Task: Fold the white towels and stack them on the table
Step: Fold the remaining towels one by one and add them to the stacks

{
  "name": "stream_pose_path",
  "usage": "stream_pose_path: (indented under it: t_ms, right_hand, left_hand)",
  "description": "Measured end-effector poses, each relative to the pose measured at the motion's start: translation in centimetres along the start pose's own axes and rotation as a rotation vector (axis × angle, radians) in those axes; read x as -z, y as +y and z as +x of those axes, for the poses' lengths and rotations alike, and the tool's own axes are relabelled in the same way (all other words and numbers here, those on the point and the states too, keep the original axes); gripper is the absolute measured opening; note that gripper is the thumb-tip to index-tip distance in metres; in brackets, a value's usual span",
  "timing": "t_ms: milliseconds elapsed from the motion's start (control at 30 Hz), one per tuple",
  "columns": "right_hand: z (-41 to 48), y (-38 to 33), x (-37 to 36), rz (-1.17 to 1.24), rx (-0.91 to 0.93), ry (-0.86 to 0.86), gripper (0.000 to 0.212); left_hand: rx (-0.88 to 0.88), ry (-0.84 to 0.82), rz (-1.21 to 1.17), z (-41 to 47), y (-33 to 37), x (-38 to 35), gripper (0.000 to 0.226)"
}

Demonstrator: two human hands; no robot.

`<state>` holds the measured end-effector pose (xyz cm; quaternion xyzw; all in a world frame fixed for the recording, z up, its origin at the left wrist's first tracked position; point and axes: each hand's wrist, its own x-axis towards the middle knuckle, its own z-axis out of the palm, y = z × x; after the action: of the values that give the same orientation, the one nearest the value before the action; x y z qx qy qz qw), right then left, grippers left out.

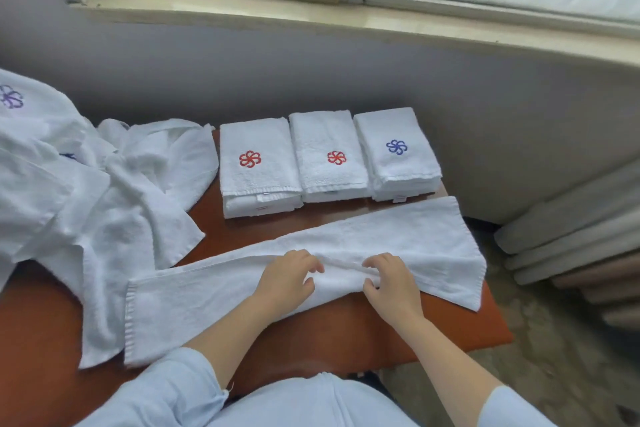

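loose white towels (86, 184) are spilling over the table's (450, 326) left edge. along the near edge a long towel (207, 295) is lying flat, left hand (287, 277) and right hand (391, 282) pinching its middle. three folded stacks (329, 156) are lining the far edge.

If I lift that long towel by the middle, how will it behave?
Likely floppy: the long towel bunches between the left hand and right hand. Its ends would probably droop. The terry looks grippy, not slippery.

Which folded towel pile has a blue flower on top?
The right-hand pile of the three in the row. The middle pile and left pile both show red flowers.
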<state>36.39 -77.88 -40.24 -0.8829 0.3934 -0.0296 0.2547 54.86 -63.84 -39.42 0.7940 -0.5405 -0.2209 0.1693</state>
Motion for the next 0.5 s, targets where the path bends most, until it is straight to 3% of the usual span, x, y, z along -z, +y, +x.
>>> stream_pose_path:
  t_ms: [333,500]
  right_hand:
    - [-0.5,11.5,6.0,-0.057,0.086,-0.097,0.023]
    - [-0.5,15.8,7.6,-0.261,0.163,-0.213,0.031]
  left_hand:
    - [-0.023,-0.052,0.038,4.8,10.0,-6.1,0.039]
    - [-0.004,-0.041,0.132,6.3,12.5,-8.6,0.050]
